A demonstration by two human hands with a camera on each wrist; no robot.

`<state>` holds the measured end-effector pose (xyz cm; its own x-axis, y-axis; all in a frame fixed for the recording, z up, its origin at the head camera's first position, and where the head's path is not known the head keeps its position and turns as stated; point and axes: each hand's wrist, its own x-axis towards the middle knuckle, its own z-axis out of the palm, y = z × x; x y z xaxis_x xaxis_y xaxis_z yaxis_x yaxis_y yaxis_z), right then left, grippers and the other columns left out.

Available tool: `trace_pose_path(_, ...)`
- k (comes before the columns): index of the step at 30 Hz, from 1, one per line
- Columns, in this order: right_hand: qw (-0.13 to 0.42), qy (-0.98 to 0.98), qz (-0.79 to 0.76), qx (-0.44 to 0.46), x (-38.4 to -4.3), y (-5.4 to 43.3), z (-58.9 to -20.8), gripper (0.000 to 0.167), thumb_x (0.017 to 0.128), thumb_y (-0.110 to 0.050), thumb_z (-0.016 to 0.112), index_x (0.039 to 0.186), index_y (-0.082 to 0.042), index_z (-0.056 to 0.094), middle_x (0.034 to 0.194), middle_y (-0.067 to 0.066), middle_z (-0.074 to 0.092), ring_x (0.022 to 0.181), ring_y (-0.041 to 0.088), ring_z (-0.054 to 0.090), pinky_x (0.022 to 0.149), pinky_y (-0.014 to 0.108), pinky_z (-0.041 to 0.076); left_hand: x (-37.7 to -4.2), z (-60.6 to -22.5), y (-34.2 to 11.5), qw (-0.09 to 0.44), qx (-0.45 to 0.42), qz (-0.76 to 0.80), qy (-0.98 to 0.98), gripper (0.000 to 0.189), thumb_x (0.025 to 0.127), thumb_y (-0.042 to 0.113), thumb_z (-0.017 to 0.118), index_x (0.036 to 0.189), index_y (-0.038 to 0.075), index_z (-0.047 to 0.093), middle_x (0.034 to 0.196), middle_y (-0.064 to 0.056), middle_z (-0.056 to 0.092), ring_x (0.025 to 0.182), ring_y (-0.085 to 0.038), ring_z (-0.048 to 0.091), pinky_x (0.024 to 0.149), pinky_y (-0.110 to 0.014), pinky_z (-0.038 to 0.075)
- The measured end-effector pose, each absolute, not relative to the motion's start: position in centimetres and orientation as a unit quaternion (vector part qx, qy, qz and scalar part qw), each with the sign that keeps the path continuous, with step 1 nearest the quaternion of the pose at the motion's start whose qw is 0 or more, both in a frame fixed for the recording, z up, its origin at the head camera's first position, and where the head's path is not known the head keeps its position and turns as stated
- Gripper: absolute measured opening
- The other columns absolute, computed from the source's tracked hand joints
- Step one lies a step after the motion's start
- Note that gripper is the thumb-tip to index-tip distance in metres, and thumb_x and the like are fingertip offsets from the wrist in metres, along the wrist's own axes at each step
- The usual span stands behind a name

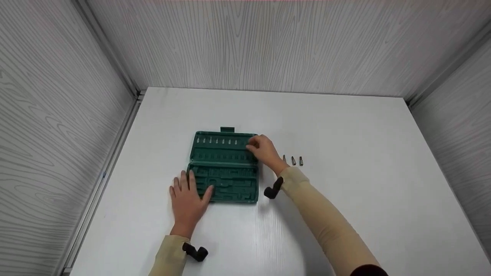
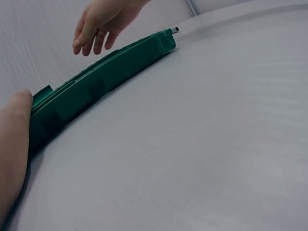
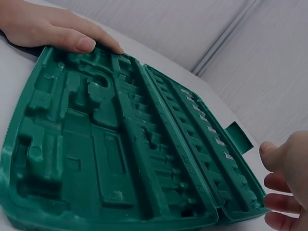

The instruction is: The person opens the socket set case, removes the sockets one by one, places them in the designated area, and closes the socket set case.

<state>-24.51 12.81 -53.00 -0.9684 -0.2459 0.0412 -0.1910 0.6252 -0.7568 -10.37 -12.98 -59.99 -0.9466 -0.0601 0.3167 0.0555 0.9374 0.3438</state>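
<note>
A green plastic tool case point(image 1: 230, 159) lies unfolded on the white table, its lid half at the far side. Several small silver screwdriver bits point(image 1: 216, 141) sit in a row in the lid's upper slots. My left hand point(image 1: 188, 203) rests with spread fingers on the case's near left corner, thumb over the moulded half. At the lid's right edge, my right hand point(image 1: 264, 151) hovers with bent fingers. In the right wrist view its thumb point(image 3: 270, 155) stands apart from the fingers, and nothing shows between them. Three loose bits point(image 1: 293, 160) lie right of the case.
A latch tab point(image 1: 227, 129) sticks out from the lid's far edge. Grey wood-grain panels point(image 1: 245, 46) enclose the table at the back and both sides. The moulded half holds shaped recesses point(image 3: 108, 149). Black wrist cameras point(image 1: 273, 188) sit on both sleeves.
</note>
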Motion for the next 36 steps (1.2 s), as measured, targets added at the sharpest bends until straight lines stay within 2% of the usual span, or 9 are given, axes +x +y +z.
trace_pose_path(6, 0.048, 0.906, -0.401, -0.126, -25.1, 11.0, -53.1, 0.027, 0.093, -0.019, 0.059, 0.114, -0.003, 0.061, 0.109, 0.010, 0.057, 0.099, 0.021, 0.054, 0.084, 0.035, 0.045, -10.3, -59.9, -13.0, 0.168, 0.000, -0.175, -0.970, 0.086, 0.086, 0.065, 0.043, 0.144, 0.002, 0.030, 0.146, -0.024, 0.026, 0.132, -0.046, 0.022, 0.103, -0.060, 0.015)
trace_pose_path(12, 0.074, 0.910, -0.391, -0.120, -26.0, 9.1, -52.8, 0.025, 0.093, -0.018, 0.059, 0.114, -0.004, 0.061, 0.109, 0.009, 0.059, 0.098, 0.019, 0.056, 0.083, 0.035, 0.046, -10.5, -59.6, -13.2, 0.170, 0.001, -0.174, -0.970, 0.085, 0.087, 0.063, 0.045, 0.144, 0.001, 0.031, 0.146, -0.024, 0.027, 0.131, -0.047, 0.023, 0.103, -0.061, 0.015)
trace_pose_path(17, 0.087, 0.909, -0.389, -0.119, -26.6, 7.9, -52.7, 0.031, 0.093, -0.018, 0.058, 0.120, -0.002, 0.059, 0.111, 0.010, 0.059, 0.101, 0.020, 0.055, 0.086, 0.036, 0.045, -10.6, -59.7, -13.3, 0.188, 0.001, -0.174, -0.967, 0.084, 0.086, 0.061, 0.048, 0.143, 0.001, 0.033, 0.144, -0.025, 0.029, 0.130, -0.047, 0.024, 0.102, -0.060, 0.016)
trace_pose_path(26, 0.099, 0.899, -0.424, -0.036, -27.0, 8.8, -54.2, 0.036, 0.090, -0.015, 0.061, 0.122, -0.001, 0.057, 0.115, 0.012, 0.059, 0.104, 0.022, 0.055, 0.088, 0.037, 0.044, -10.0, -60.5, -12.3, 0.164, -0.002, -0.178, -0.970, 0.084, 0.087, 0.062, 0.043, 0.144, 0.002, 0.032, 0.145, -0.024, 0.028, 0.130, -0.047, 0.024, 0.103, -0.060, 0.016)
trace_pose_path(36, 0.097, 0.933, -0.345, -0.039, -27.5, 8.5, -54.0, 0.037, 0.090, -0.019, 0.059, 0.122, -0.001, 0.059, 0.122, 0.012, 0.055, 0.110, 0.022, 0.052, 0.093, 0.039, 0.042, -10.5, -60.6, -12.1, 0.160, 0.001, -0.182, -0.970, 0.084, 0.088, 0.063, 0.041, 0.145, 0.003, 0.030, 0.146, -0.023, 0.027, 0.132, -0.046, 0.022, 0.104, -0.059, 0.013)
